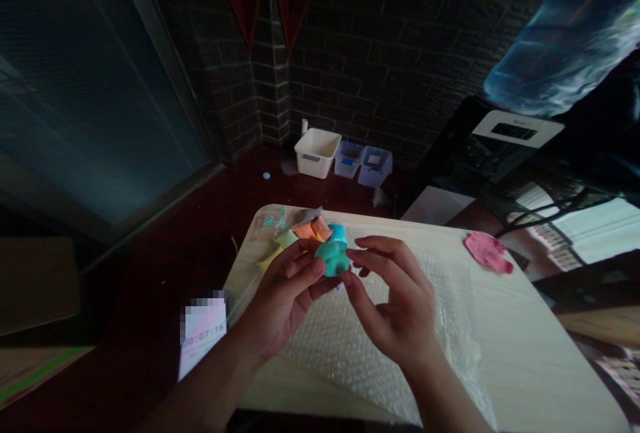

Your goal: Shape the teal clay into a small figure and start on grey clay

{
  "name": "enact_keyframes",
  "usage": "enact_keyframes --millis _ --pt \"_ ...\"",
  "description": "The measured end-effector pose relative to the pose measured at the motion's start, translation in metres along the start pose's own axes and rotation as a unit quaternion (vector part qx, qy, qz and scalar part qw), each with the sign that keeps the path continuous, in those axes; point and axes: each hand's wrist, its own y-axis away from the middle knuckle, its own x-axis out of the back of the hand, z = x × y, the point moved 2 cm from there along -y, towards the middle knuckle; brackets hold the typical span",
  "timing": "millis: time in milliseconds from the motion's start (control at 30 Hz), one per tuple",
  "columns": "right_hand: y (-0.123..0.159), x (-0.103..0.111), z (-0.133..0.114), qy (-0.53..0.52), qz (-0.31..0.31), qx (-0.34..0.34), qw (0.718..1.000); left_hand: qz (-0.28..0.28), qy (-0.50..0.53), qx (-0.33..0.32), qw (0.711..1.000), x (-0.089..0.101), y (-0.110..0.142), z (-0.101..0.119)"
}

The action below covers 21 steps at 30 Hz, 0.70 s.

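A lump of teal-green modelling clay point(331, 259) is held up above the near part of the table, its surface uneven with a dent at the lower right. The thumb and fingers of my left hand point(287, 293) grip it from the left. At its right edge, the thumb and index fingertips of my right hand point(393, 299) pinch the clay, while the other fingers are bent and hold nothing. Just behind the hands lie several soft packets in orange point(306, 230), blue point(339, 233) and yellow-green point(285, 241), partly covered by my left hand.
Bubble wrap point(345, 359) covers much of the wooden table point(520, 326). A flattened pink piece point(487, 251) lies at the far right. A phone point(203, 336) showing a timer is at the left edge. A white basket point(318, 153) and clear bins point(375, 166) stand on the floor beyond.
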Motion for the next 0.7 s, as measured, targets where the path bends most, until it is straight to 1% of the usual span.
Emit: enact_keyframes --millis 200,333,467,700 --pt "0.001 -0.002 -0.005 0.040 -0.024 0.039 0.998 -0.030 0.006 -0.018 0.999 0.001 -0.001 -0.001" --pt "0.002 -0.003 -0.005 0.055 -0.037 0.041 0.997 -0.043 -0.006 -0.024 0.999 0.001 -0.001 0.000" --pt "0.003 -0.004 -0.005 0.058 -0.044 0.041 0.997 -0.042 -0.015 -0.032 0.998 0.000 0.000 0.000" --pt "0.003 0.002 -0.015 0.078 -0.016 0.055 0.995 -0.034 -0.032 -0.042 0.998 -0.001 0.000 0.002"
